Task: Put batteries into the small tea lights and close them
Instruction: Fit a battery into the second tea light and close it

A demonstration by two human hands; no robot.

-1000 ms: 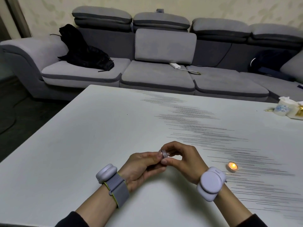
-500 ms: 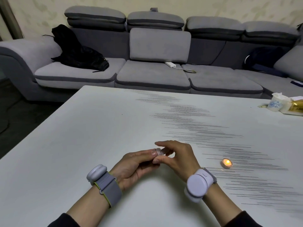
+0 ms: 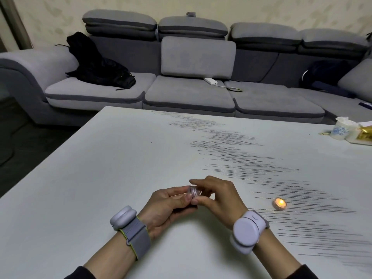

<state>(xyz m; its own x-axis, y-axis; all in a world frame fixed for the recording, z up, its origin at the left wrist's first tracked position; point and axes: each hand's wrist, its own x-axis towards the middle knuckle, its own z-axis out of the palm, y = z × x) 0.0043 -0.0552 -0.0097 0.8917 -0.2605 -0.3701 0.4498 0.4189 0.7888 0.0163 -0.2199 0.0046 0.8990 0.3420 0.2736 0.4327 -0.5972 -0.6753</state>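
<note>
A small round tea light (image 3: 193, 191) with a clear, ribbed body is pinched between the fingertips of both hands just above the white table (image 3: 100, 178). My left hand (image 3: 171, 206) grips it from the left, thumb and forefinger on its rim. My right hand (image 3: 217, 196) closes over it from the right, forefinger stretched across the top. A second tea light (image 3: 279, 203) glows orange on the table to the right of my right hand. No loose batteries are visible.
A white patterned cup (image 3: 342, 130) and a gold-wrapped packet (image 3: 365, 133) sit at the table's far right edge. A grey sofa (image 3: 189, 91) runs behind the table, with a black bag (image 3: 96, 63) on its left seat.
Both hands stay closed on the tea light, and the right fingers have shifted slightly around it. The view has drifted a little to the right.
</note>
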